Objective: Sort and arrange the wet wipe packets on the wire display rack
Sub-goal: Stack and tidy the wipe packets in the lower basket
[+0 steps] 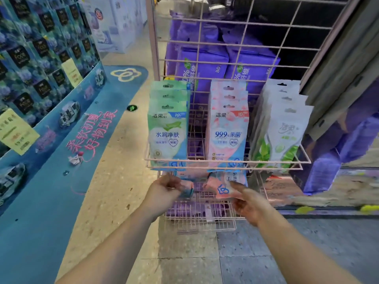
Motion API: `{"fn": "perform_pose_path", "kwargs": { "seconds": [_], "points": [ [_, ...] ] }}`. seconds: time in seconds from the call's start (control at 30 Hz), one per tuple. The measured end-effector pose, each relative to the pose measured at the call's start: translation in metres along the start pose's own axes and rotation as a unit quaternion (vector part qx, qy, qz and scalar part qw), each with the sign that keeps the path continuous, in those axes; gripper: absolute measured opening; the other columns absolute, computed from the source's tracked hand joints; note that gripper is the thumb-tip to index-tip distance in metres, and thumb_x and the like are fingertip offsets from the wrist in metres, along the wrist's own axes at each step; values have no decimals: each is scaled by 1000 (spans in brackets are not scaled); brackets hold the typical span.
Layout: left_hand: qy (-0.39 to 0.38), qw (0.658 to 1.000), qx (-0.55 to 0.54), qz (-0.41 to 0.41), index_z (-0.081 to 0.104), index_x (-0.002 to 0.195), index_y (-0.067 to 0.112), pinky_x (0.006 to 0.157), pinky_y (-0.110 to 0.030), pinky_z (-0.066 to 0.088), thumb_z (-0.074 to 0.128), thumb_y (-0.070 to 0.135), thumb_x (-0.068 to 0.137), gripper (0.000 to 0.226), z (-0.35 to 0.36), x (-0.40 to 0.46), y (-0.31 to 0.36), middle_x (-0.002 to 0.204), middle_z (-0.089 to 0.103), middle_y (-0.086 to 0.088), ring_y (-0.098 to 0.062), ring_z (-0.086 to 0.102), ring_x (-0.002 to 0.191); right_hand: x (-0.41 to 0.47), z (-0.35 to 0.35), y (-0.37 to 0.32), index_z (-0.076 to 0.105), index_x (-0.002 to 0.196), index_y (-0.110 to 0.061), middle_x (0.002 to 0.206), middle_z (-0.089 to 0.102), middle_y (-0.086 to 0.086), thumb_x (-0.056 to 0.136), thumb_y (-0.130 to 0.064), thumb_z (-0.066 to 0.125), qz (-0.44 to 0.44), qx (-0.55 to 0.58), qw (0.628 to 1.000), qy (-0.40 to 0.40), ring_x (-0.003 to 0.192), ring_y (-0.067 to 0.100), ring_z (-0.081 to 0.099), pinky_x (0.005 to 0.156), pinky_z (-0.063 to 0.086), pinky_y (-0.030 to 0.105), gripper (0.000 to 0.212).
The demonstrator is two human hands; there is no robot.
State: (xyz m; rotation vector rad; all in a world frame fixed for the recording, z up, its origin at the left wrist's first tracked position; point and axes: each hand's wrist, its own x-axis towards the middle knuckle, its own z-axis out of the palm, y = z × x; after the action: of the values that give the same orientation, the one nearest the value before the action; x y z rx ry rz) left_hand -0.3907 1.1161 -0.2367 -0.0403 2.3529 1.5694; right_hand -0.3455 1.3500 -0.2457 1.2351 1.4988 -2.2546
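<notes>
A pink wire display rack (225,161) carries three rows of wet wipe packets in its upper basket: green packets (168,132) on the left, pink packets (227,132) in the middle, white leaf-print packets (281,136) on the right. Below that basket my left hand (164,191) grips the end of a pink and blue packet (187,188). My right hand (246,199) pinches another pink packet (223,189) over the lower wire basket (196,222). Both held packets are blurred.
Large purple wipe packs (205,64) stand behind the rack's upper grid. A blue floor display platform (61,160) with stacked boxed goods (37,54) runs along the left. A grey panel (338,68) and more purple packs (338,156) flank the rack on the right.
</notes>
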Motion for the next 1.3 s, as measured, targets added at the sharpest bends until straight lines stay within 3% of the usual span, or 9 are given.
{"fn": "perform_pose_path", "kwargs": {
  "seconds": [0.13,0.2,0.3,0.53,0.73,0.83,1.0,1.17,1.3],
  "points": [
    [-72,994,-77,11,73,73,7,56,-31,56,51,-18,78,34,-26,24,14,69,69,-11,-16,67,59,-10,-5,22,63,104,-8,67,69,3,74,-9,75,-46,42,997,42,52,11,59,48,46,21,32],
    [-104,994,27,22,70,90,1,65,-36,59,67,19,79,21,-31,44,6,81,68,-18,-26,66,71,-14,-8,25,64,100,-5,71,72,4,78,-2,68,-71,43,996,35,62,17,64,60,46,26,23],
    [-48,941,334,12,66,110,13,96,-40,44,56,87,48,97,-24,68,-22,110,68,-11,-28,60,104,-6,-21,19,61,108,-8,81,74,6,80,-1,66,-122,-2,992,20,68,21,65,64,45,30,29],
    [-1,880,469,76,46,129,48,113,-49,18,48,86,44,93,-12,40,-49,133,55,11,-18,43,130,19,-67,-29,61,91,-18,82,68,2,81,6,65,-250,-146,956,-46,51,1,65,44,49,15,26],
    [8,901,428,67,57,119,44,115,-44,6,26,99,27,110,-8,36,-27,123,62,13,-14,43,128,27,-73,-59,66,105,-11,97,76,10,61,-35,86,-249,-180,946,-103,89,29,72,91,53,45,55],
    [-48,888,452,74,52,122,51,115,-47,9,42,96,41,94,6,41,-15,127,60,17,-14,46,127,36,-65,-58,68,90,-12,66,74,-7,78,-17,76,-252,-175,946,-107,58,-1,67,58,53,18,16],
    [-50,870,479,108,53,121,45,110,-41,26,65,69,63,64,25,48,3,129,58,15,-18,47,125,53,-68,-54,69,99,-14,100,75,10,60,-28,87,-257,-139,952,-90,96,33,70,93,49,59,45],
    [84,892,415,156,58,121,41,110,-32,32,65,55,74,49,61,42,11,128,60,17,-13,48,125,65,-87,-60,55,115,-1,97,74,18,36,-51,92,-263,-141,953,-58,89,40,71,83,54,61,101],
    [-12,833,522,184,25,143,43,117,-41,17,56,60,80,72,96,38,36,154,30,12,-20,25,142,68,-91,-65,49,116,13,104,66,36,61,-29,84,-286,-104,952,-14,83,44,68,65,54,58,77]
  ]
}}
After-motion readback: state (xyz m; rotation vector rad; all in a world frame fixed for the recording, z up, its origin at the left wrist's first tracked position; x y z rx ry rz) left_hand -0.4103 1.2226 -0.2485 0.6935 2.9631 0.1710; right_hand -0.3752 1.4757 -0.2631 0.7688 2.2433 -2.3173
